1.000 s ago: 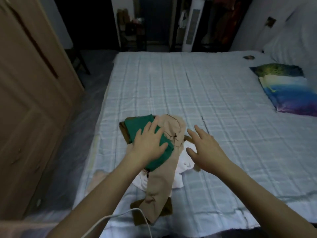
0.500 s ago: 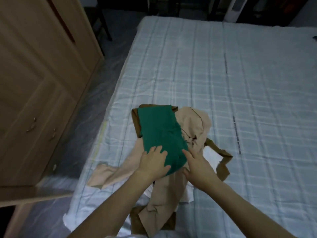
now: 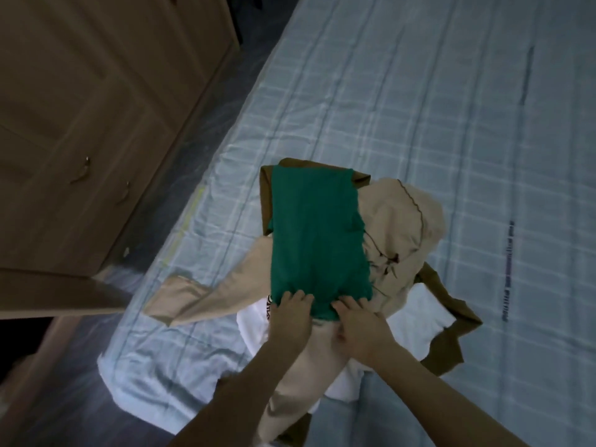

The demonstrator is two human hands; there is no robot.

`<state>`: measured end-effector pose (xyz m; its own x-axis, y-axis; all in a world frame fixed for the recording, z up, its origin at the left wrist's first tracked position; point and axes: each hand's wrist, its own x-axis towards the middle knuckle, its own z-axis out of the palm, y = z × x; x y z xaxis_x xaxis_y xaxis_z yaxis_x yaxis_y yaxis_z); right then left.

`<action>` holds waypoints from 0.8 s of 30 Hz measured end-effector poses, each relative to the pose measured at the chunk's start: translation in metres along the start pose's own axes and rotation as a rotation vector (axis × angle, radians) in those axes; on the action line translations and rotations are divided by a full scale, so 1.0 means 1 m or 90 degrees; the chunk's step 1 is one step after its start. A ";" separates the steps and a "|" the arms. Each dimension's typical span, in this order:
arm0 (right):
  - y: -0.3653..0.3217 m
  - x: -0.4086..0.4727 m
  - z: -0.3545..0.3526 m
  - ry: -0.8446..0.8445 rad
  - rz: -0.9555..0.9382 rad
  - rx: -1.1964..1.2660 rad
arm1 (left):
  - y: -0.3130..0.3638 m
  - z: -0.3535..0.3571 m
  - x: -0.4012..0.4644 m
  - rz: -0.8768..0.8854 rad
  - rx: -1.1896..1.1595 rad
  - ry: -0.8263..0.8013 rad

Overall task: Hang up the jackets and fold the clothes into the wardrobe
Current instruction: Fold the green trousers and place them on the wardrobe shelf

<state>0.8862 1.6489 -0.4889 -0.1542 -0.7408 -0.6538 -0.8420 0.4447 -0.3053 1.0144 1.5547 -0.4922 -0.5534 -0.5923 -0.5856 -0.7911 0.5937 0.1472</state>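
The near edge of a folded green garment is gripped by 2 hands, left hand and right hand, fingers curled over it, seemingly to lift it intact. Beneath it, beige, white and brown clothes are piled on the bed. Left of the garment, the wardrobe is seen.

Dim, bluish light throughout; soft motion blur, wide-angle bending at edges, dark corners.
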 end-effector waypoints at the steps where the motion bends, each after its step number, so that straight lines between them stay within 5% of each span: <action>1: 0.000 0.001 -0.003 0.028 -0.001 -0.003 | -0.001 0.000 0.001 0.002 -0.014 -0.003; 9: 0.032 -0.034 -0.030 0.112 -0.175 -0.011 | 0.038 -0.029 -0.051 0.006 -0.172 -0.138; 15: 0.056 -0.112 -0.060 0.032 -0.209 0.101 | 0.076 -0.067 -0.099 0.144 -0.036 -0.076; 24: 0.029 -0.244 -0.098 0.138 -0.201 0.038 | 0.102 -0.128 -0.185 0.311 0.073 0.067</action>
<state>0.8482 1.7930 -0.2706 -0.0028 -0.9325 -0.3610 -0.8353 0.2007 -0.5119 1.0026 1.6546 -0.2670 -0.8791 -0.2795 -0.3861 -0.4038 0.8672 0.2915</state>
